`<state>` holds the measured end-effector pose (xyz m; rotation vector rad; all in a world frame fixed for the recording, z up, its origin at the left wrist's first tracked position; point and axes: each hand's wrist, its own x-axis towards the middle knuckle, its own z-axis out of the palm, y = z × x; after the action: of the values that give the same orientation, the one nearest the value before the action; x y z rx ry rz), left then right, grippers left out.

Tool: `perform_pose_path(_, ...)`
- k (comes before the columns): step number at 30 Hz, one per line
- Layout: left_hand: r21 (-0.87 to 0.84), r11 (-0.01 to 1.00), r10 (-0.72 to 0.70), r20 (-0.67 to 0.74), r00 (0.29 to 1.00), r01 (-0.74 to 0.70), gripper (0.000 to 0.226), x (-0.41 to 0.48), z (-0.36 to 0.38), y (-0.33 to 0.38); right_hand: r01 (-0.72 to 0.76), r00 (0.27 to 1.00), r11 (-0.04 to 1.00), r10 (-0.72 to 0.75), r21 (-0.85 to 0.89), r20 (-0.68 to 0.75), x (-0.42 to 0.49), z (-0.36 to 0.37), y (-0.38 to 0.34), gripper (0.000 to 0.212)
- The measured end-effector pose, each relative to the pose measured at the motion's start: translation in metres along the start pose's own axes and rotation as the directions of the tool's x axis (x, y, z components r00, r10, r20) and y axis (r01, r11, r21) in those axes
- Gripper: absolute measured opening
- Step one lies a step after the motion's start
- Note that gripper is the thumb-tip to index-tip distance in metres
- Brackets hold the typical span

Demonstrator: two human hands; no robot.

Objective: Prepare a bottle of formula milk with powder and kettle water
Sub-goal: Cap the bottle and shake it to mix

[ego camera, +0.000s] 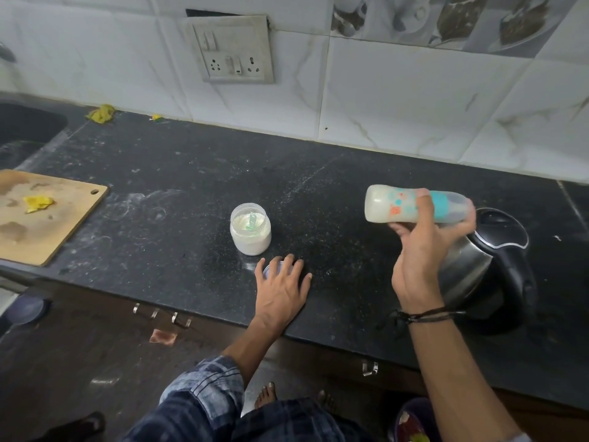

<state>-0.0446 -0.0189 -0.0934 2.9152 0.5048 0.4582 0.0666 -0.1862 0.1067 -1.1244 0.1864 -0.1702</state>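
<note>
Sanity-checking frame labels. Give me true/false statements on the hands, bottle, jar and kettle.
1. The right hand holds the bottle on its side. True.
2. The bottle is empty. False: it holds milky liquid.
3. The powder jar is open with a scoop inside. True.
4. The left hand grips the kettle. False: it rests on the counter over a lid.
5. The kettle sits in the sink. False: it stands on the counter.
</note>
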Motion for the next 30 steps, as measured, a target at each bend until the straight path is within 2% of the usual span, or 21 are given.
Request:
perform_pose_path(3,-0.003,1.0,0.008,-0.005,1.0,-0.008,0.036,-0.001,0.0,-0.001,-0.072,0.987,0.987,0.092,-0.144,0.134,-0.001,-0.001,0.003,0.058)
perform_pose_path(8,0.004,1.0,-0.003,0.006,1.0,0.003,0.037,0.0,0.0,0.0,-0.026,0.999,0.995,0.029,0.095,-0.031,0.004,0.007,-0.005,0.06)
perform_pose_path(11,0.001,1.0,0.01,-0.003,1.0,-0.01,0.036,-0.001,0.001,-0.001,-0.063,0.987,0.991,0.08,-0.117,0.141,0.006,0.01,-0.008,0.052)
perform_pose_path(12,-0.002,1.0,0.01,-0.006,1.0,-0.01,0.037,-0.001,0.001,-0.001,-0.041,0.985,0.99,0.062,-0.132,0.158,0.005,0.01,-0.008,0.052)
perform_pose_path(14,-0.004,1.0,-0.001,0.008,1.0,0.001,0.037,0.0,0.0,0.0,0.017,0.997,1.0,-0.016,-0.013,0.07,0.004,0.01,-0.012,0.056)
perform_pose_path(16,0.0,1.0,-0.012,0.026,1.0,0.012,0.038,0.001,-0.001,0.001,0.034,0.999,0.994,-0.033,0.101,-0.006,0.007,0.009,-0.013,0.063)
perform_pose_path(20,-0.003,1.0,0.0,0.027,1.0,0.0,0.038,-0.001,-0.002,-0.001,-0.048,0.986,0.991,0.067,-0.123,0.153,0.007,0.005,-0.009,0.057)
perform_pose_path(23,-0.004,1.0,-0.011,0.044,0.999,0.011,0.039,0.0,-0.004,0.001,0.005,1.0,1.0,-0.005,0.025,0.023,0.003,0.002,-0.011,0.064)
perform_pose_path(25,0.001,1.0,-0.017,0.047,0.999,0.017,0.038,0.0,-0.006,0.002,-0.007,1.0,0.996,0.008,0.093,-0.011,0.005,0.002,-0.01,0.06)
perform_pose_path(28,-0.002,1.0,-0.005,0.046,0.999,0.006,0.038,-0.001,-0.007,0.001,-0.092,0.987,0.992,0.102,-0.085,0.121,0.004,-0.001,-0.005,0.051)
perform_pose_path(30,-0.008,1.0,-0.009,0.052,0.999,0.01,0.039,0.0,-0.007,0.001,-0.059,0.993,0.995,0.066,-0.075,0.094,0.002,-0.002,-0.006,0.051)
